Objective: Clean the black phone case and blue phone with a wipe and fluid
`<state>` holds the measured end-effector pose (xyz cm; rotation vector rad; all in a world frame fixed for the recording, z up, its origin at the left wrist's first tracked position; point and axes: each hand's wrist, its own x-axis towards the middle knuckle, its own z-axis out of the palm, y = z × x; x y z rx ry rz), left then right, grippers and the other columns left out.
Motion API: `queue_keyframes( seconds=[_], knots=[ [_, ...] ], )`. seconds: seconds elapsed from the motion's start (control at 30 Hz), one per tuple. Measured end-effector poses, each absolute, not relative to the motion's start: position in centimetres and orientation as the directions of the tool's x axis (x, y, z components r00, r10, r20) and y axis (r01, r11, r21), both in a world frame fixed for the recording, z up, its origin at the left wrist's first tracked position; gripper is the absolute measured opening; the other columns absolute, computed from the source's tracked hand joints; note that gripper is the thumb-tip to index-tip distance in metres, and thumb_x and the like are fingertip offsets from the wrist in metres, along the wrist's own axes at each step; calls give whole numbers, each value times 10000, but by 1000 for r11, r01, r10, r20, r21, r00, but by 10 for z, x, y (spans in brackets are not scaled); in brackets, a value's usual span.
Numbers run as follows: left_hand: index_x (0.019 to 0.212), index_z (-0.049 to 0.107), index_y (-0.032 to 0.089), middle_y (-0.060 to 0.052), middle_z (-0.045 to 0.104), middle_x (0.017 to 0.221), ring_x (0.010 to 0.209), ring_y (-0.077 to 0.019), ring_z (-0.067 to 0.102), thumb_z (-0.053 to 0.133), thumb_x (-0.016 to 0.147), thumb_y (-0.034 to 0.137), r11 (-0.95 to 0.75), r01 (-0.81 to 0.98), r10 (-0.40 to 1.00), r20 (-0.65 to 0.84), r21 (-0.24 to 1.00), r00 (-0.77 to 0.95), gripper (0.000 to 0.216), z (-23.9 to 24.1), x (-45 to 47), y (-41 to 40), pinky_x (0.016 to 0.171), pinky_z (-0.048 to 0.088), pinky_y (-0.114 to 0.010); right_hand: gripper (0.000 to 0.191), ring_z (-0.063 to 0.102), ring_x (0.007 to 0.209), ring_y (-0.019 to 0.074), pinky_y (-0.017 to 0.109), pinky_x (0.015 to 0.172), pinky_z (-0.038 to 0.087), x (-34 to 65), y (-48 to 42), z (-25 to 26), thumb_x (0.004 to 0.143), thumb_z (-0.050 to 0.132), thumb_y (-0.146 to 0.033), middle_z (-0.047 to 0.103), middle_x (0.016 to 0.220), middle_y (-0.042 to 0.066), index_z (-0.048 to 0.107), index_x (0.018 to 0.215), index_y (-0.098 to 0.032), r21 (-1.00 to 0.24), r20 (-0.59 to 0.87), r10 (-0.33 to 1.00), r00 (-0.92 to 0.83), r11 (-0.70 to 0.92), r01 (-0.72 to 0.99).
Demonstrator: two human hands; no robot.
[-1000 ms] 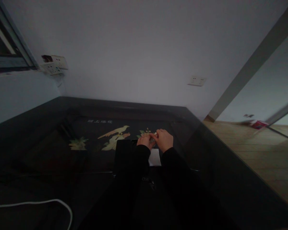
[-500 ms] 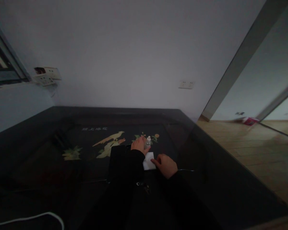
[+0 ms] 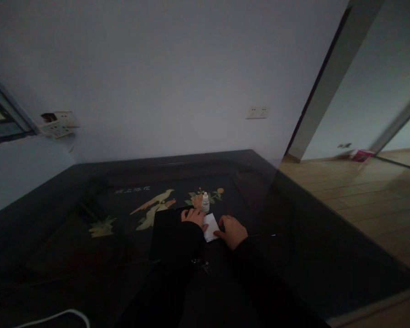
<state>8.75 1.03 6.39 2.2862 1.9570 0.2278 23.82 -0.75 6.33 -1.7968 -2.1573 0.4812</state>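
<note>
1. two bare hands at one white piece of paper (image 3: pixel 211 228), which lies at the lower centre of the frame, on the dark table (image 3: pixel 259 196).
2. left hand (image 3: pixel 193 216): fingers loosely stretched, thumb at the paper's left edge; whether it presses or pinches cannot be told.
3. right hand (image 3: pixel 233 231): fingers bent, thumb reaching the paper's lower right corner; a firm grip cannot be made out.
4. step in hand, as judged: squaring or turning the paper between both hands. the next move would seem to call for a thumb and finger on one edge, the other hand steadying.
5. small clear bottle (image 3: pixel 205 202), white-topped, upright just above the paper in the frame; the left fingers are close to its base, contact uncertain. it stands in the way of any push toward the wall (image 3: pixel 164 91) and could be tipped.
6. black flat object (image 3: pixel 162 230), left of the paper and partly covered by the left sleeve (image 3: pixel 187 239); it limits room on that side.
7. farther off: white cable (image 3: pixel 66 312), lower left; wall socket (image 3: pixel 258 112), upper right of centre; pink box (image 3: pixel 362 156), right.
</note>
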Motion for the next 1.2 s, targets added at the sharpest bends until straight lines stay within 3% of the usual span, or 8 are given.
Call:
queue_keyframes(
  seconds=[0.17,0.3,0.43,0.53,0.73,1.0,1.2],
  knots=[
    [841,626,200,-83,593,985,1017,-272,472,567,645,255,-165,939,986,55,302,156,212,64,87,11,905,235,-475,244,525,774,163,258,682,353,251,3,56,568,712,-151,545,765,5,557,753,-186,-617,39,986,-162,151,772],
    [806,582,194,-38,620,881,880,-200,557,547,679,264,-122,831,992,52,543,112,149,61,84,18,817,375,-349,286,532,679,147,256,632,383,257,9,54,579,703,-192,554,697,-8,567,829,-172,-796,64,991,-116,121,593],
    [829,535,166,-28,653,841,792,-151,609,522,719,302,-53,534,996,7,844,89,175,52,83,28,712,460,-252,298,584,645,159,263,577,442,256,11,60,640,646,-397,618,689,11,568,801,-159,-951,76,989,-125,110,289],
    [839,522,150,-39,670,824,767,-151,628,565,686,345,25,253,990,-59,967,130,252,48,83,33,700,485,-254,370,606,656,176,281,588,468,254,8,65,628,624,-499,638,691,32,559,741,-152,-993,94,991,-90,101,68],
    [828,517,145,-11,642,700,631,-144,614,730,467,470,210,-136,960,-178,968,217,531,53,82,31,598,489,-268,352,598,638,166,281,614,464,250,2,73,583,690,-451,637,676,25,571,733,-155,-974,100,993,-68,84,-209],
    [922,386,232,65,577,667,637,-107,591,753,477,379,255,-424,965,-200,869,170,595,52,102,18,619,472,-254,298,580,586,144,280,597,460,243,-1,72,596,707,-378,634,659,22,621,767,-149,-936,101,986,-129,51,-349],
    [711,428,190,71,537,605,515,-51,505,753,467,363,185,-481,982,-143,857,121,441,53,114,12,505,411,-175,316,565,898,180,272,757,444,244,0,70,558,739,-286,627,1007,51,666,845,-177,-928,149,983,-106,102,-359]
  ],
)
